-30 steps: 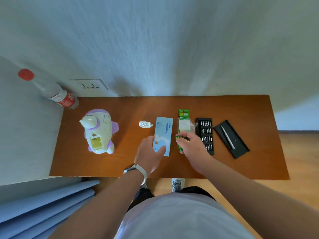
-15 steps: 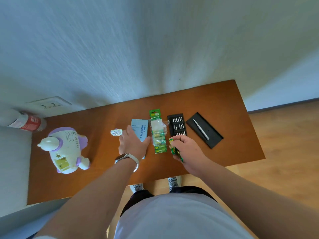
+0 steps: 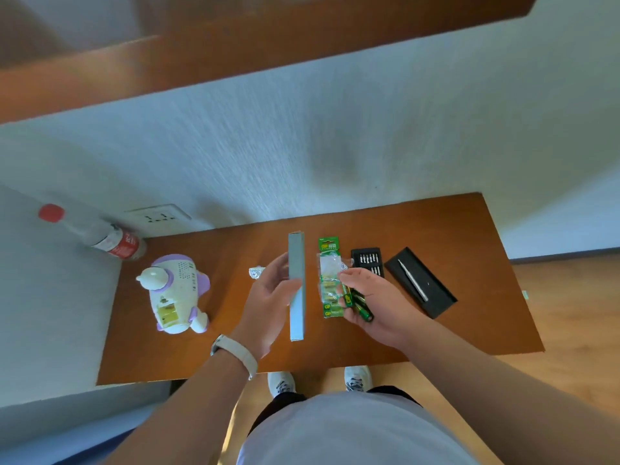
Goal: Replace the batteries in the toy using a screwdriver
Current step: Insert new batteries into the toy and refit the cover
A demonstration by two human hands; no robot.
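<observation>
Gripping loose green cylindrical batteries in curled right hand, just right of green blister pack. Pinching slim pale-blue cardboard box on edge in left hand. Left on brown wooden table: white-and-purple plastic toy, compartment open. Probably light, smooth, apt to roll; best pinched across barrels.

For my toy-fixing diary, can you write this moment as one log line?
left hand: grips blue box on edge | right hand: holds green batteries | toy: lying on table, untouched
</observation>
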